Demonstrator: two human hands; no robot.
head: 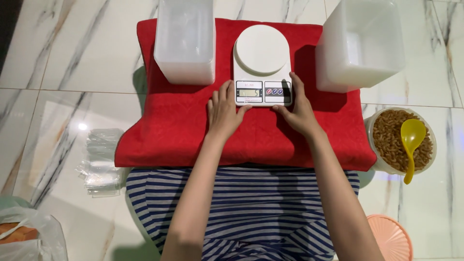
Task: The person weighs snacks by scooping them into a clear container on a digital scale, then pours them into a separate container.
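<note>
Hard to read: the small display on the white kitchen scale (262, 65) is too blurry to make out, and its 2 round buttons sit just beside the right-hand fingertips. Both tall clear tubs are cut off by the top edge, so can't tell what's in them, if anything. Bottom left, a white plastic bag (30, 238) w/ something orange inside is cropped; bottom right a peach round lid or basket (392, 238) is only partly in view.

Counts: 1 scale, 2 tubs, 1 bowl, 1 spoon, 1 stack of clear bags, 2 hands.

Left hand (224, 111) rests flat on the red cloth (169, 130), fingers together and pointing up, thumb tip touching the scale's front left corner. Right hand (298, 108) mirrors it: fingers close together and laid along the scale's right front edge, thumb at the front right corner. Neither hand clamps anything; the scale sits between them, its round platter bare, just beyond the fingertips.

Left tub (185, 41) stands just beyond the left fingers, near the scale; right tub (360, 43) beyond and right of the right fingers. Bowl of brown pasta (391, 140) w/ yellow spoon (411, 140) is well right of the right hand, off the cloth. Clear bags (100, 162) lie well left of the left hand on the marble floor. Striped lap (251, 212) below.
</note>
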